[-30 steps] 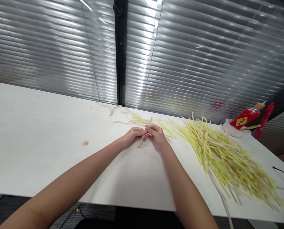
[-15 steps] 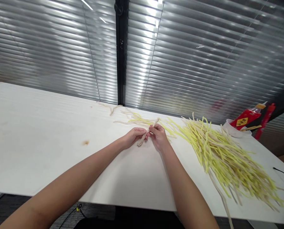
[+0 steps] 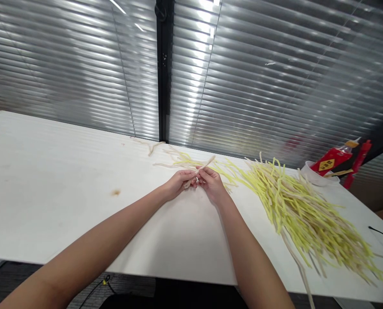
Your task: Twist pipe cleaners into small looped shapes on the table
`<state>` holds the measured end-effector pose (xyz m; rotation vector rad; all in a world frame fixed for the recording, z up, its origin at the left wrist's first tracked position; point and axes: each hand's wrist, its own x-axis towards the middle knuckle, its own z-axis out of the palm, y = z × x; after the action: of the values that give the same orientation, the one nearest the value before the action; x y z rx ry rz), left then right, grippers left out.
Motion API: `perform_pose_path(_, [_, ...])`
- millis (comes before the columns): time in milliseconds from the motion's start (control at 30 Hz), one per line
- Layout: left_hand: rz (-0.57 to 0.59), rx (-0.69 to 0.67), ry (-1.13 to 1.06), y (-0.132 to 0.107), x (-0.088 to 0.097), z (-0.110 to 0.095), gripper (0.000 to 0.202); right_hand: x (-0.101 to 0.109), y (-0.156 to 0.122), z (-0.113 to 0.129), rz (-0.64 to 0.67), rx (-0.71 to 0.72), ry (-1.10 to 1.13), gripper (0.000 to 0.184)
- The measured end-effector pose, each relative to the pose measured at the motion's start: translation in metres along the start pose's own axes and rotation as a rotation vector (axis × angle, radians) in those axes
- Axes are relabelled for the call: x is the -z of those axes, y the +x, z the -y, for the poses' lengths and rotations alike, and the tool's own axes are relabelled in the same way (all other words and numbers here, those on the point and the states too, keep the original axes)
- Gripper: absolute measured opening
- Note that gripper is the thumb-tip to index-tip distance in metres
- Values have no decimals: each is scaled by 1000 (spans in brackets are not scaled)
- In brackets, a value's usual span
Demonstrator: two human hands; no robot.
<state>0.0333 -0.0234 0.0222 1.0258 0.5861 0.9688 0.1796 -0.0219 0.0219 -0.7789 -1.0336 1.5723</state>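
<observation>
Over the middle of the white table [image 3: 65, 180], my left hand [image 3: 177, 184] and my right hand [image 3: 212, 183] meet, fingertips nearly touching. Both pinch a beige pipe cleaner [image 3: 209, 162] that looks folded or twisted. One end sticks up past my right fingers; the lower end slants down by my left fingers. Its middle is hidden by the fingertips. Just behind the hands lie loose yellow and beige pipe cleaners [image 3: 186, 159]. To the right spreads a large pile of yellow and beige pipe cleaners [image 3: 303, 210].
A white plastic bowl [image 3: 315, 177] at the far right bears a red glue bottle [image 3: 331, 159] with a yellow label; a red tube [image 3: 360, 159] is beside it. Short beige pieces [image 3: 154, 148] lie at the back edge, before the blinds [image 3: 258, 77]. A black cable [image 3: 382, 234] rests at right.
The beige pipe cleaner has turned between my fingers: its lower end has drawn up toward my left hand and its upper end points slightly higher. Both hands stay in nearly the same place.
</observation>
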Motion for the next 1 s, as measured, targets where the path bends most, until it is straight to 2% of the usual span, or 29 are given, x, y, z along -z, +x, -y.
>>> perform_pose_path(100, [6, 3, -15, -1, -1, -1, 22, 2, 1, 0, 44, -13, 15, 30])
perform_pose_path(200, [-3, 3, -15, -1, -1, -2, 23, 2, 1, -1, 25, 3, -2, 30])
perform_pose_path(367, [-20, -2, -32, -1, -1, -2, 21, 1, 4, -4, -91, 81, -12, 29])
perform_pose_path(500, [-19, 20, -47, 0, 1, -1, 24, 3, 8, -7, -241, 172, -43, 29])
perform_pose_path(633, [-18, 33, -32, 1, 2, 0, 20, 4, 9, -9, -317, 282, -178, 28])
perform_pose_path(833, [54, 68, -17, 2, 6, 0, 20, 0, 3, -7, -401, 406, -446, 22])
perform_pose_path(1000, [73, 66, -10, 3, 8, 1, 19, -3, -5, -4, -379, 512, -661, 17])
